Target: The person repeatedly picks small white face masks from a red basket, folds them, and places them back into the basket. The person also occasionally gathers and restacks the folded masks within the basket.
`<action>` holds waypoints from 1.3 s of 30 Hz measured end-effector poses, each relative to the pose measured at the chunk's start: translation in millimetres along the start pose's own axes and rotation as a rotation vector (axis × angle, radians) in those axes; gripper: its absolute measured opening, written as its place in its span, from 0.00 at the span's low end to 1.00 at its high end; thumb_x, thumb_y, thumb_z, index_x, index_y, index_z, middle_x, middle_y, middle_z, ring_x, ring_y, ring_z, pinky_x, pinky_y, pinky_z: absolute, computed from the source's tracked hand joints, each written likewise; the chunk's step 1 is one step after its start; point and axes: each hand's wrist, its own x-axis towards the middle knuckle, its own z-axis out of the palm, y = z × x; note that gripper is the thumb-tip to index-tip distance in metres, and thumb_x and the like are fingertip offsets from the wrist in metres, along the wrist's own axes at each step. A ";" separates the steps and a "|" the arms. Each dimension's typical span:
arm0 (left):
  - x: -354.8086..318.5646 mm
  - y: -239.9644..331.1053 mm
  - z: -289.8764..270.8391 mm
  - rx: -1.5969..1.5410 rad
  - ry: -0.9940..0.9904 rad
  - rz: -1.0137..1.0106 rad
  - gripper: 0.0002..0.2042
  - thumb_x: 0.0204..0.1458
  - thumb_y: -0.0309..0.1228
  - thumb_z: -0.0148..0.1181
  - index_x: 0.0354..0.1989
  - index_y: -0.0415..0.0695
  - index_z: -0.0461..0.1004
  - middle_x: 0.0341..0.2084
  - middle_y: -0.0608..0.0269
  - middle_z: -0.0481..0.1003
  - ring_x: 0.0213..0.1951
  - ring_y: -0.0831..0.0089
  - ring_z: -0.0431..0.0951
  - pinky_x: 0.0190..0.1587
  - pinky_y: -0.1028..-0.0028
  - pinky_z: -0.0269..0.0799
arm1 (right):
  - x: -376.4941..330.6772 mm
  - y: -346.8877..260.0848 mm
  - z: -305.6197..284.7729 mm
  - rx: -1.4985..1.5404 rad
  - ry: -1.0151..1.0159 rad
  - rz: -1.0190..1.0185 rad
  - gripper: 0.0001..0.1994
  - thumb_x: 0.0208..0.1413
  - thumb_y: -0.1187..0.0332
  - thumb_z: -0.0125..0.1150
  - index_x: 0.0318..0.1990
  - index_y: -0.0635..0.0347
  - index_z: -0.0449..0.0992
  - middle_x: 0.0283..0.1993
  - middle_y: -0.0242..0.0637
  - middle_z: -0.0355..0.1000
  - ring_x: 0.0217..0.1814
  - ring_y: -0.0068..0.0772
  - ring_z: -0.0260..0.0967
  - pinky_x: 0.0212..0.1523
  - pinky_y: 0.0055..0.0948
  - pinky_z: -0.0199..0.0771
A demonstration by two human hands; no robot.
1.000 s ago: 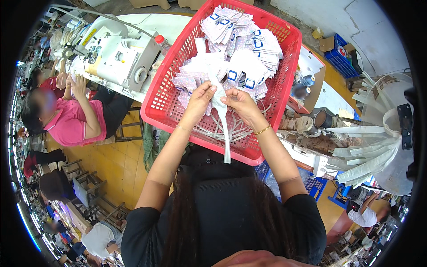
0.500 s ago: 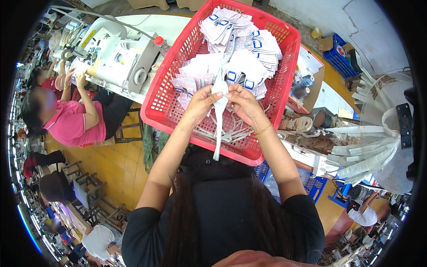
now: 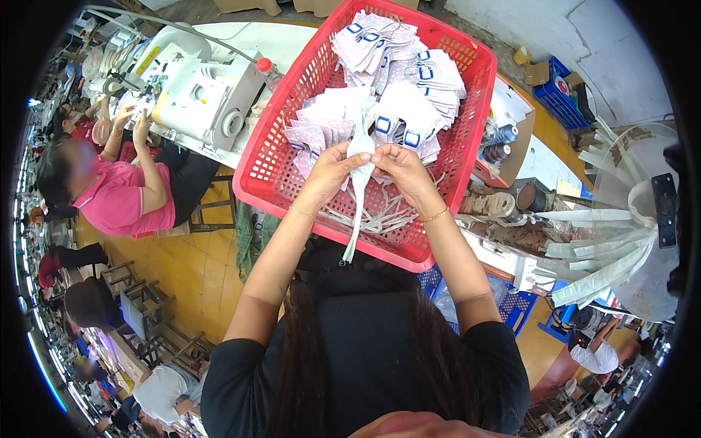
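A white fabric strip [image 3: 361, 148], wider in its middle, is pinched between my left hand [image 3: 338, 166] and my right hand [image 3: 400, 166]. The thumbs almost meet on it, and both hands are closed. Its narrow tail hangs toward me over the near rim of a red plastic basket [image 3: 257, 197]. Behind my hands, the basket holds stacks of pale dotted fabric pieces [image 3: 374, 44] with blue rectangular marks. Thin white strips [image 3: 380, 217] lie loose on the basket floor beneath my hands. Where the far end of the held strip stops among the stacks, I cannot tell.
On the left, a white sewing machine [image 3: 208, 98] stands on a table beside a red-capped bottle [image 3: 269, 71]. A person in pink [image 3: 124, 193] sits there. To the right are thread cones [image 3: 496, 152], white hanging strips [image 3: 599, 248] and a blue crate [image 3: 558, 91].
The strip's lower tail has swung slightly left and its end looks curled. My hands keep the same pinch. The person in pink has moved their hands.
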 end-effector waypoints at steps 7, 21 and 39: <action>-2.1 2.1 -1.6 -0.193 -0.096 -0.005 0.10 0.52 0.30 0.61 0.39 0.41 0.72 0.32 0.66 0.74 0.36 0.77 0.73 0.43 0.73 0.68 | -3.0 -6.5 5.0 0.107 -0.108 -0.008 0.05 0.59 0.68 0.56 0.38 0.57 0.71 0.33 0.27 0.71 0.36 0.21 0.68 0.46 0.25 0.68; -101.2 122.4 -114.7 -0.312 0.208 0.690 0.06 0.58 0.30 0.49 0.37 0.39 0.68 0.27 0.65 0.71 0.26 0.76 0.70 0.31 0.76 0.69 | -0.6 -32.7 -45.1 0.762 0.027 -0.503 0.06 0.64 0.65 0.47 0.38 0.54 0.67 0.24 0.25 0.55 0.24 0.19 0.52 0.31 0.25 0.58; -0.8 -11.2 24.7 0.103 0.241 0.090 0.07 0.53 0.26 0.59 0.39 0.37 0.74 0.31 0.67 0.77 0.30 0.84 0.73 0.33 0.84 0.67 | 1.1 -1.4 -1.4 0.019 0.060 -0.040 0.08 0.56 0.63 0.61 0.31 0.56 0.73 0.23 0.20 0.60 0.24 0.13 0.50 0.26 0.17 0.50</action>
